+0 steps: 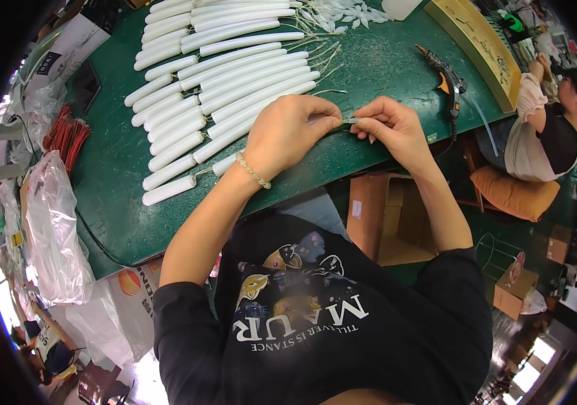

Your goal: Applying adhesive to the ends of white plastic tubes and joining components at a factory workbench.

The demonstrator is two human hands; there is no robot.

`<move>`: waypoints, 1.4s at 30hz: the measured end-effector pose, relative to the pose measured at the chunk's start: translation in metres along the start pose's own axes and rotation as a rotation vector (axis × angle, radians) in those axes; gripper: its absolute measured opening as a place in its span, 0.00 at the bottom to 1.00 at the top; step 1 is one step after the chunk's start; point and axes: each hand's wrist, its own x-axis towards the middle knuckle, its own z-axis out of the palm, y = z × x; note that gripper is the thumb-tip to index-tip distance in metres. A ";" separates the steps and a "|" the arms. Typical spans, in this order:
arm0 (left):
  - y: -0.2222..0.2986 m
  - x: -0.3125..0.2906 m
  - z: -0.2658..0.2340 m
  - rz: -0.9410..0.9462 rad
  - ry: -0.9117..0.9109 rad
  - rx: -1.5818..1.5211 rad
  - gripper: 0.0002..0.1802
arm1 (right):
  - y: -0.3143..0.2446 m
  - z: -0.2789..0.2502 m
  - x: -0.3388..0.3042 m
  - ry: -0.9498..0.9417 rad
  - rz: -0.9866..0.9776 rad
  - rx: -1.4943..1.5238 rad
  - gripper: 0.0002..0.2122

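Observation:
My left hand point(292, 131), with a beaded bracelet on its wrist, and my right hand point(394, 129) meet near the table's front edge. Thumb and forefinger of each are pinched on a small pale translucent piece point(350, 121) that bridges the gap between them. Its exact kind is too small to tell. Thin wires seem to run by the fingertips. Beside and beneath my left hand lie several long white tubes point(254, 86) in rows, with thin wire leads point(322, 61) at their right ends. Part of a nearer tube point(224, 164) is hidden by my left wrist.
A glue gun point(445, 79) lies to the right on the green table point(376, 67), beside a yellow tray point(470, 40). Translucent leaf-shaped pieces point(349, 13) are at the back. Red wire bundles point(65, 138) lie left. An open carton point(369, 209) stands below the front edge. A co-worker point(552, 128) sits right.

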 end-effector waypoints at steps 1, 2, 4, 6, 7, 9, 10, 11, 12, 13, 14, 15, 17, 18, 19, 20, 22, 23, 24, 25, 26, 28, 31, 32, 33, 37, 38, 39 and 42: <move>0.000 0.000 0.000 -0.009 -0.008 -0.005 0.10 | 0.001 0.000 0.000 0.005 -0.012 0.013 0.04; 0.000 0.000 0.000 -0.019 -0.016 -0.011 0.10 | 0.002 0.001 0.000 0.009 -0.025 0.026 0.04; -0.001 0.000 0.001 -0.014 -0.009 -0.010 0.10 | 0.004 0.001 0.000 0.010 -0.027 0.032 0.04; -0.001 0.000 0.001 -0.010 -0.002 -0.009 0.10 | 0.003 0.002 0.000 0.010 -0.028 0.038 0.05; 0.000 0.000 0.001 -0.015 -0.006 -0.016 0.10 | 0.002 0.004 0.000 0.010 -0.028 0.046 0.05; 0.000 0.000 0.001 -0.021 -0.009 -0.023 0.10 | 0.001 0.005 0.001 0.008 -0.027 0.053 0.05; 0.000 0.000 0.001 -0.018 -0.004 -0.009 0.10 | 0.002 0.006 0.001 0.010 -0.034 0.037 0.05; 0.000 0.000 0.001 -0.014 0.000 0.004 0.10 | 0.003 0.006 0.001 0.011 -0.040 0.020 0.05; 0.000 0.000 0.002 -0.014 0.000 0.004 0.10 | 0.003 0.007 0.001 0.012 -0.040 0.020 0.05; 0.001 -0.001 0.002 -0.022 0.001 0.032 0.10 | 0.003 0.008 0.001 0.010 -0.038 0.013 0.05; 0.001 -0.001 0.002 -0.030 0.002 0.061 0.10 | 0.003 0.008 0.001 0.008 -0.036 0.007 0.05; 0.002 -0.001 0.002 -0.029 0.004 0.062 0.10 | 0.003 0.008 0.001 0.008 -0.038 0.007 0.05; 0.003 -0.001 0.000 -0.010 0.020 0.071 0.10 | 0.002 0.007 0.003 0.003 -0.040 0.015 0.05; 0.005 -0.002 -0.001 -0.008 0.021 0.074 0.10 | 0.001 0.006 0.004 0.003 -0.044 0.015 0.05; 0.006 -0.004 -0.004 0.025 0.016 0.085 0.11 | 0.000 0.005 0.004 -0.002 -0.022 0.030 0.05; 0.007 -0.006 -0.007 0.059 0.010 0.097 0.12 | -0.001 0.005 0.004 -0.008 0.000 0.045 0.06; 0.001 -0.014 -0.012 0.109 0.028 0.171 0.14 | -0.002 0.004 0.004 -0.007 -0.006 0.045 0.06; -0.001 -0.017 -0.013 0.154 0.045 0.243 0.17 | -0.002 0.003 0.003 -0.009 -0.008 0.043 0.06; -0.001 -0.019 -0.014 0.155 0.047 0.247 0.17 | -0.002 0.003 0.004 -0.010 -0.012 0.045 0.06; -0.001 -0.021 -0.015 0.160 0.006 0.323 0.16 | -0.002 0.004 0.004 -0.020 -0.012 0.045 0.06; -0.001 -0.023 -0.016 0.165 -0.034 0.400 0.16 | -0.002 0.004 0.004 -0.030 -0.012 0.045 0.06; 0.004 -0.026 -0.011 0.149 -0.006 0.353 0.14 | -0.001 0.004 0.003 -0.031 -0.020 0.039 0.06; 0.011 -0.026 -0.004 0.131 0.020 0.304 0.11 | 0.000 0.005 0.003 -0.036 -0.029 0.038 0.06; 0.008 -0.026 -0.001 0.170 0.032 0.253 0.11 | 0.000 0.005 0.003 -0.042 -0.031 0.044 0.07; 0.005 -0.025 0.001 0.209 0.043 0.201 0.11 | 0.000 0.005 0.002 -0.041 -0.034 0.043 0.07; 0.001 -0.022 0.007 0.269 0.041 0.277 0.10 | 0.004 0.007 0.002 -0.059 -0.061 0.027 0.06; 0.002 -0.023 0.007 0.260 0.048 0.313 0.10 | 0.005 0.007 0.002 -0.055 -0.060 0.028 0.06; 0.002 -0.023 0.007 0.252 0.055 0.349 0.10 | 0.005 0.007 0.003 -0.054 -0.060 0.029 0.06; -0.002 -0.022 0.010 0.247 0.073 0.383 0.10 | 0.005 0.008 0.004 -0.067 -0.088 0.001 0.05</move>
